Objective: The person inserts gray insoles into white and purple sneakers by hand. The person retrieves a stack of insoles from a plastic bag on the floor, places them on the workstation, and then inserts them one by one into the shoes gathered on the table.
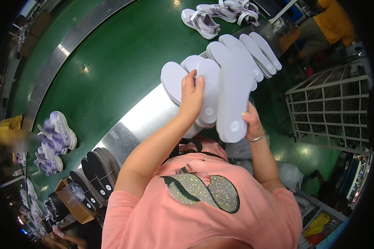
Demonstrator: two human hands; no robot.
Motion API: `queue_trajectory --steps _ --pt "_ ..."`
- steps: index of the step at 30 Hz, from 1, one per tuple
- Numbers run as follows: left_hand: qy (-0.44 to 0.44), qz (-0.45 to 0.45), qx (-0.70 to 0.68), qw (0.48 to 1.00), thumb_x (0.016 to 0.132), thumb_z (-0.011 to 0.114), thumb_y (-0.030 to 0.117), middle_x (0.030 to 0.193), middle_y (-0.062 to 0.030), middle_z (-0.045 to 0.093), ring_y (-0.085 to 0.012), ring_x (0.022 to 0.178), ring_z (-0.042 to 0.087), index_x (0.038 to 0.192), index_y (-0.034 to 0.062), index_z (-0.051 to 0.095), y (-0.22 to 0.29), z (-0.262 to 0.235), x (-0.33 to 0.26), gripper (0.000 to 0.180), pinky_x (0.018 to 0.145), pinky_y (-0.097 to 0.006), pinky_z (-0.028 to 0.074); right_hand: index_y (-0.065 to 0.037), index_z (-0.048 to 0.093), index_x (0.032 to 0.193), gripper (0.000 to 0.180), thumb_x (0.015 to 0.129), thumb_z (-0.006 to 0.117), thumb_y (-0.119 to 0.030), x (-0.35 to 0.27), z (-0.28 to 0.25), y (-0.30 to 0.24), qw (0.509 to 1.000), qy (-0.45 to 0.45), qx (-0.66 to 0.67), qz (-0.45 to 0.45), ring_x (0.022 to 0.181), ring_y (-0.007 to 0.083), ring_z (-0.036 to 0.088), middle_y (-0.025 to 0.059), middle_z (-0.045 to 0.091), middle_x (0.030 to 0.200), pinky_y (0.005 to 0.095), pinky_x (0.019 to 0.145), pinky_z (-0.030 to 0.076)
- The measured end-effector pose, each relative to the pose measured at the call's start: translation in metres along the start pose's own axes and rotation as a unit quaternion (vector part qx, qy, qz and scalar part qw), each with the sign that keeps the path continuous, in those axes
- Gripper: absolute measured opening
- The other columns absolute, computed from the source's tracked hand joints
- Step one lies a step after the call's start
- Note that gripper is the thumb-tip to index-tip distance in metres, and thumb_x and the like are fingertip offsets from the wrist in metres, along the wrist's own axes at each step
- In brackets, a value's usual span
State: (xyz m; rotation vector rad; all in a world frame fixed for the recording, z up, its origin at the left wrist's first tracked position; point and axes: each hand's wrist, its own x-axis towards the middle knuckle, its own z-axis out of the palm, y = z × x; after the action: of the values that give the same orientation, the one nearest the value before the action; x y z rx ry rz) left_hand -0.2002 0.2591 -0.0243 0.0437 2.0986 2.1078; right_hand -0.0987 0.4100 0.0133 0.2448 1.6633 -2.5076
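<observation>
My right hand (pixel 253 122) grips the heel end of a white insole stack (pixel 236 91), raised with its toe end pointing away from me; a round pale mark shows near the heel. My left hand (pixel 192 93) is closed on the left edge of another white insole (pixel 209 83), thumb on top, the other fingers partly hidden. Beside that hand, on its left, lies a further white insole pile (pixel 172 81). More white insoles (pixel 259 54) lie in overlapping piles beyond my right hand, along the metal ledge.
A curved metal ledge (pixel 133 118) borders the green conveyor surface (pixel 108 62). White-and-lilac sneakers (pixel 201 23) stand at the far side, with lilac sneakers (pixel 56 137) at left. Black insoles (pixel 97 170) sit near a cardboard box (pixel 77 203). A wire rack (pixel 328 108) stands right; another person (pixel 336 23) is beyond.
</observation>
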Motion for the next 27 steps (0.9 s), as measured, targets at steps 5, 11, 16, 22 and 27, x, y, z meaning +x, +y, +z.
queue_trajectory --steps 5,11,16,22,27 --pt "-0.178 -0.154 -0.205 0.950 0.074 0.062 0.036 0.111 -0.0120 0.047 -0.0200 0.102 0.047 0.120 0.0012 0.035 0.037 -0.042 -0.022 0.064 0.086 -0.031 0.039 0.009 0.032 0.117 0.059 0.074 0.061 -0.019 0.031 0.040 0.013 0.992 -0.095 -0.077 -0.012 0.101 0.0153 0.043 0.0135 0.042 0.113 0.0277 0.084 0.038" --pt "-0.090 -0.141 -0.159 0.973 0.070 0.066 0.036 0.102 -0.0135 0.052 -0.0207 0.091 0.053 0.116 -0.0034 0.038 0.010 -0.079 0.016 0.066 0.078 -0.031 0.044 0.002 0.050 0.108 0.032 0.089 0.039 -0.021 0.042 0.030 -0.009 0.997 -0.052 -0.038 0.042 0.048 0.0036 0.034 -0.0004 0.046 0.061 0.0154 0.042 0.027" --pt "-0.019 -0.127 0.125 0.984 0.072 0.062 0.040 0.099 -0.0145 0.053 -0.0211 0.088 0.054 0.118 -0.0066 0.035 -0.049 -0.066 0.045 0.071 0.077 -0.032 0.044 0.005 0.055 0.095 0.024 0.085 0.046 -0.015 0.026 0.001 -0.006 0.970 -0.230 0.049 0.057 0.052 0.0076 0.036 0.0020 0.044 0.062 0.0191 0.046 0.027" --pt "0.124 0.095 0.354 0.922 0.075 0.059 0.027 0.121 -0.0214 0.032 -0.0285 0.111 0.031 0.120 -0.0042 0.034 -0.020 -0.045 0.017 0.060 0.089 -0.034 0.031 0.005 0.048 0.107 0.037 0.087 0.044 -0.026 -0.015 -0.011 0.002 0.966 -0.184 0.124 0.130 0.055 0.0070 0.039 0.0037 0.044 0.071 0.0177 0.045 0.029" --pt "-0.220 0.032 0.075 0.972 0.077 0.059 0.026 0.102 -0.0056 0.052 -0.0146 0.084 0.050 0.112 -0.0008 0.046 0.039 -0.048 -0.030 0.045 0.079 -0.027 0.038 0.003 0.034 0.122 0.048 0.088 0.042 -0.031 -0.005 0.023 -0.003 0.958 -0.234 0.161 0.035 0.053 0.0065 0.035 0.0024 0.043 0.069 0.0170 0.048 0.031"
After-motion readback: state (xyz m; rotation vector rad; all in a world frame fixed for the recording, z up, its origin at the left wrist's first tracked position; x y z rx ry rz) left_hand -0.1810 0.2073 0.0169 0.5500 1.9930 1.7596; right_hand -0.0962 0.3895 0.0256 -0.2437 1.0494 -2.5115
